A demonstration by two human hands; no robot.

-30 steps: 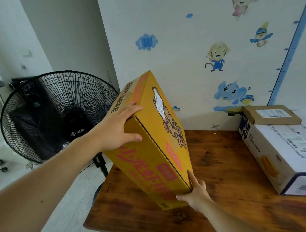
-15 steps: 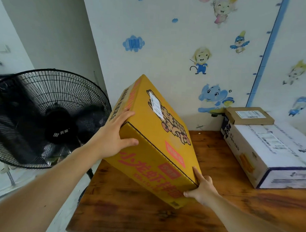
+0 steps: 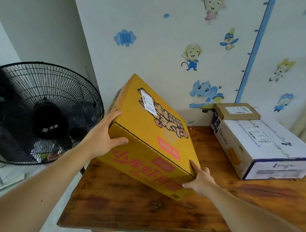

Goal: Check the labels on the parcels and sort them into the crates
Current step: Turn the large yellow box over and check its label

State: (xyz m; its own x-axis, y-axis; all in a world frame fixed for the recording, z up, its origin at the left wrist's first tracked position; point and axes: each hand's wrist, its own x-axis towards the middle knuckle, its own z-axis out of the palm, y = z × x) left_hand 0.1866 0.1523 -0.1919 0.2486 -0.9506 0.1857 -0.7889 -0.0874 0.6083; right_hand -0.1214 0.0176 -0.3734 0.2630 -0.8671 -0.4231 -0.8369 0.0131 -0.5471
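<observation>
Shifted further over the wooden table (image 3: 143, 213) since a second ago: yellow parcel (image 3: 147, 133), tilted, label (image 3: 148, 102) up; our left hand (image 3: 101, 139) clasps its upper corner, our right hand (image 3: 200, 182) grips its lower corner

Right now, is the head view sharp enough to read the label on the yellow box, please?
Head view: light is even, with no glare on the yellow box; its white label shows barcodes, but the print is too soft to read; the wide lens slants the blue wall stripe.
</observation>
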